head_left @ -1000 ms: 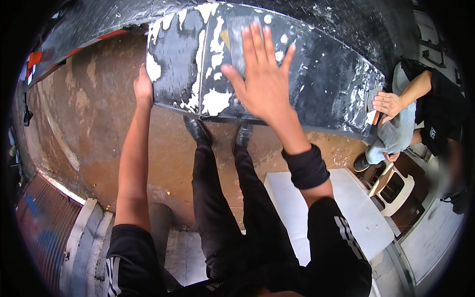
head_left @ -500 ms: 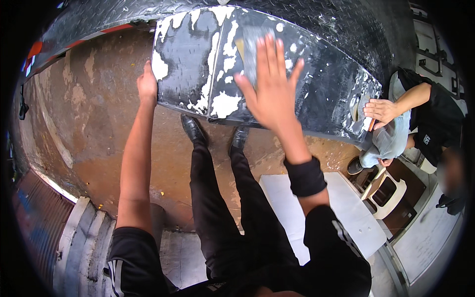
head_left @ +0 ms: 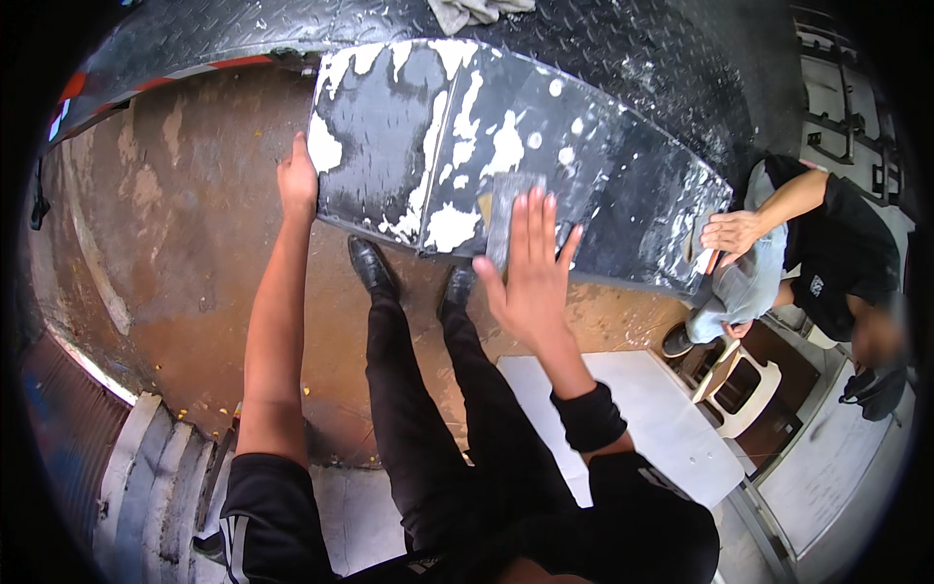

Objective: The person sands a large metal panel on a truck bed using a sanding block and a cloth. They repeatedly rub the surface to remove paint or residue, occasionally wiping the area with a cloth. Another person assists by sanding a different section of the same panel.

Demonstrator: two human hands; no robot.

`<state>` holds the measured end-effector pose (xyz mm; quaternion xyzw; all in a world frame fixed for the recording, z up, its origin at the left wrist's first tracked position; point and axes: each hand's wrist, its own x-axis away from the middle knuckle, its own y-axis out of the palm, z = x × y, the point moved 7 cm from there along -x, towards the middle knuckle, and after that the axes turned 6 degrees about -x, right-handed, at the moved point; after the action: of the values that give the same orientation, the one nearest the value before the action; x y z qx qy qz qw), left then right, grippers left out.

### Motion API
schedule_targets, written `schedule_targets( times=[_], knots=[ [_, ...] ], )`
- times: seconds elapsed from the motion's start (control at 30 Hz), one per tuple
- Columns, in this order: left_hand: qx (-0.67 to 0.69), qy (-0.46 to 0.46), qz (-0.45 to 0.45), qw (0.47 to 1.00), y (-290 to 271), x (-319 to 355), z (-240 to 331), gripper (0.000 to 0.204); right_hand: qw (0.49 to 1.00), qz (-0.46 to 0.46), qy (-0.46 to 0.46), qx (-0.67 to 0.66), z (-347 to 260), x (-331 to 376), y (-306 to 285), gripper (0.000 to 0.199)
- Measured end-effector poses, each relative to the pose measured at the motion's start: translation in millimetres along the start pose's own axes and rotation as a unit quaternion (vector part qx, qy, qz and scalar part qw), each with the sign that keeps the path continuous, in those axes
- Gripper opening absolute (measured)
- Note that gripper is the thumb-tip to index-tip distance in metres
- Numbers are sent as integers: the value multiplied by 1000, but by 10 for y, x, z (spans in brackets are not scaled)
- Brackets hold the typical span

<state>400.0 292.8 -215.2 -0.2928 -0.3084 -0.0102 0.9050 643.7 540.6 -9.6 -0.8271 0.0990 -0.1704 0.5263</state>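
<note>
A long dark panel [head_left: 375, 127], patched with white where the coating is worn, lies before me. My left hand [head_left: 298, 180] grips its left edge, thumb up along the side. My right hand [head_left: 533, 268] lies flat on a grey abrasive sheet [head_left: 502, 219] near the panel's front edge, fingers stretched and thumb apart. A tan corner of the sheet shows on its left side. The underside of the sheet is hidden. At the panel's right end another person's hand [head_left: 732, 236] presses a small greyish pad against the surface.
Behind the panel runs a black tread-plate surface [head_left: 584, 49] with a grey rag [head_left: 477, 14] on it. The other person [head_left: 842, 243] sits at the right near a cream plastic chair [head_left: 744, 384]. A white board [head_left: 662, 419] lies at lower right; brown floor [head_left: 195, 263] stretches left.
My right hand has slid the abrasive sheet from the far part of the panel toward its near edge. My left hand keeps its grip. The rag now shows more at the top.
</note>
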Motion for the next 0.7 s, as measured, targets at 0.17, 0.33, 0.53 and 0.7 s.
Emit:
schedule_targets(
  times=[0.17, 0.33, 0.53, 0.7],
  knots=[
    [-1, 0, -2, 1000, 28, -43, -7, 70, 999, 16, 14, -35, -83, -371, -328, 71],
    [14, 0, -16, 1000, 43, -40, -125, 70, 990, 123, -17, -72, -174, -879, -331, 67],
    [-17, -17, -4, 1000, -9, 68, 39, 68, 990, 129, -50, 41, -281, -1341, -162, 77],
    [-16, -11, -6, 1000, 25, 181, 174, 68, 977, 195, -80, 14, -213, -2021, -354, 77]
  ],
)
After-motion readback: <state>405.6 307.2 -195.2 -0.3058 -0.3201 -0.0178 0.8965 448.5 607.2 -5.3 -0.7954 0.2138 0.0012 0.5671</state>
